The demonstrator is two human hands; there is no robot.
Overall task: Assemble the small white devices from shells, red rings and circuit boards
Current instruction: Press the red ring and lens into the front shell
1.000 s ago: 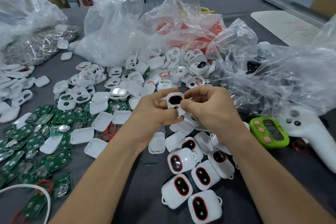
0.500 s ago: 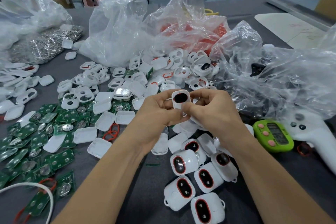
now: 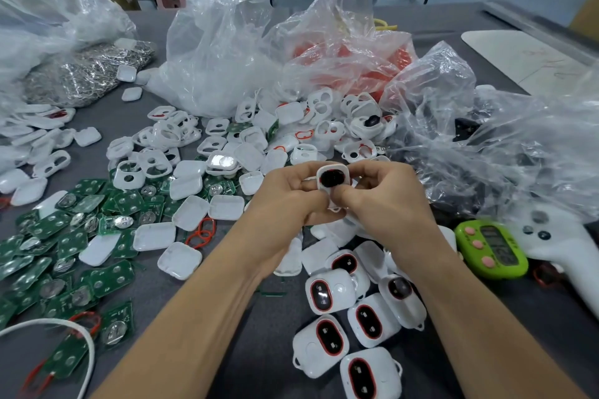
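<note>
1. ASSEMBLY BENCH: I hold one small white device (image 3: pixel 333 176) at the centre of the grey table (image 3: pixel 265 372), clamped between both hands at 12 o'clock from my wrists.
2. My left hand (image 3: pixel 285 204) grips its 9 o'clock edge with curled fingers. My right hand (image 3: pixel 389 204) pinches the 3 o'clock edge, thumb pressed on the lower front. Neither hand is free.
3. The key relation: the device's long axis runs from 12 to 6 o'clock, leaning slightly. The end with the dark oval window is up and faces me. Both hands are equally near it, so I judge the next press or snap falls to the two thumbs at the 6 o'clock end.
4. I cannot tell whether the casing is fully seated, because my thumbs cover the lower half.
5. Finished devices (image 3: pixel 329 296) with red-rimmed windows lie at 6 o'clock of my hands. Loose red rings (image 3: pixel 201 233) sit at 9 o'clock, green circuit boards (image 3: pixel 108 280) at 8 o'clock, and empty white shells (image 3: pixel 191 212) between them.
6. Writing: none can be read. The green timer (image 3: pixel 491 249) at 4 o'clock has a display too blurred to make out, and no brand marks show on the devices or the plastic bags.
</note>
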